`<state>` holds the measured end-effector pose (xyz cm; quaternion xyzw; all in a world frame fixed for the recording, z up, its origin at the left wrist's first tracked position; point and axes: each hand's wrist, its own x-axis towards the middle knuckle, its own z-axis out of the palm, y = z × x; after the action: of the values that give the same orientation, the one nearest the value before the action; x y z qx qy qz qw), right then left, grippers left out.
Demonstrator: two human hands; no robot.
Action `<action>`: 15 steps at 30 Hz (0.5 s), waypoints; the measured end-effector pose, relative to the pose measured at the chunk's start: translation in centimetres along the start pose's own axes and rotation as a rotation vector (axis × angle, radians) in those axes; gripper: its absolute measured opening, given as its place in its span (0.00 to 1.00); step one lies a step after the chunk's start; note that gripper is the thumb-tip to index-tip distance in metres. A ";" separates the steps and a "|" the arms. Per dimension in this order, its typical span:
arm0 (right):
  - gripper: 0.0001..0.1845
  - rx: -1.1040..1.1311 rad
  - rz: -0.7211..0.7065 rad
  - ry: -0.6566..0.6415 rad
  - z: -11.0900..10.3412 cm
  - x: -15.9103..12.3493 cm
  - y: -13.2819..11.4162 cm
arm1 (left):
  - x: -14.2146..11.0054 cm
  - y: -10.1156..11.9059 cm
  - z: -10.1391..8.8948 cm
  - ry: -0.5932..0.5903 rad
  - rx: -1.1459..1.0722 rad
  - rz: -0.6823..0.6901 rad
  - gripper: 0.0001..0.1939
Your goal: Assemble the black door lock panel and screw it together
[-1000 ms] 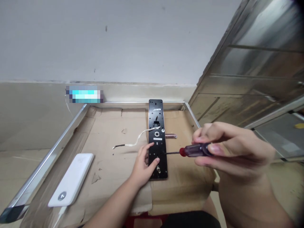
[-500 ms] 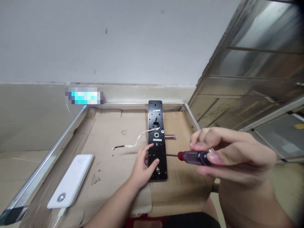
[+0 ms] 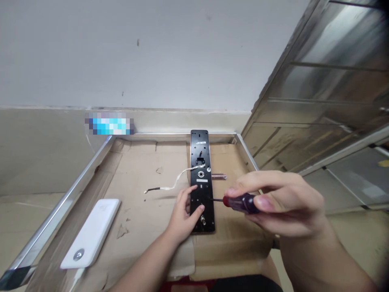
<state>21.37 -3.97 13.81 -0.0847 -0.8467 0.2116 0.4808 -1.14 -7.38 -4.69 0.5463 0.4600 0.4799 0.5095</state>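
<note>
A long black door lock panel [image 3: 204, 191] lies back side up on the cardboard, its length pointing away from me. From it a white cable [image 3: 179, 178] with a dark end runs out to the left. A copper-coloured handle [image 3: 219, 176] sticks out at its right side. My left hand [image 3: 184, 213] grips the panel's lower left part, thumb and forefinger on its face, other fingers at the edge. Wrapped round the dark red handle of a screwdriver [image 3: 240, 202] is my right hand [image 3: 282, 202]. The thin shaft points left to the panel; whether its tip touches is unclear.
Cardboard [image 3: 146, 227] covers the metal-framed table [image 3: 69, 194]. A white power bank [image 3: 92, 231] with a cable lies at the left. A blurred-out screen [image 3: 111, 123] stands at the far left corner. Behind is a wall [image 3: 170, 61]; a metal cabinet [image 3: 322, 101] stands right.
My right hand has moved left with the screwdriver, and the handle now sits closer to the panel. The left hand and the panel stay in place.
</note>
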 end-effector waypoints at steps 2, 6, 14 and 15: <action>0.29 -0.034 -0.003 0.016 0.1 -0.2 0.3 | 0.0 0.0 0.0 -0.002 -0.004 0.000 0.28; 0.29 -0.056 -0.016 0.101 0.6 -0.5 0.9 | 0.0 0.0 0.0 0.002 -0.008 0.002 0.28; 0.30 -0.014 -0.060 0.076 0.5 0.0 0.7 | 0.0 -0.3 0.0 -0.010 -0.005 0.006 0.27; 0.34 0.023 -0.059 0.057 0.4 -0.2 0.6 | 0.1 -0.4 0.0 -0.011 -0.006 0.007 0.27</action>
<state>21.12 -3.57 13.26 -0.0600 -0.8322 0.2046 0.5118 -1.12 -7.27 -5.10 0.5490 0.4540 0.4800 0.5119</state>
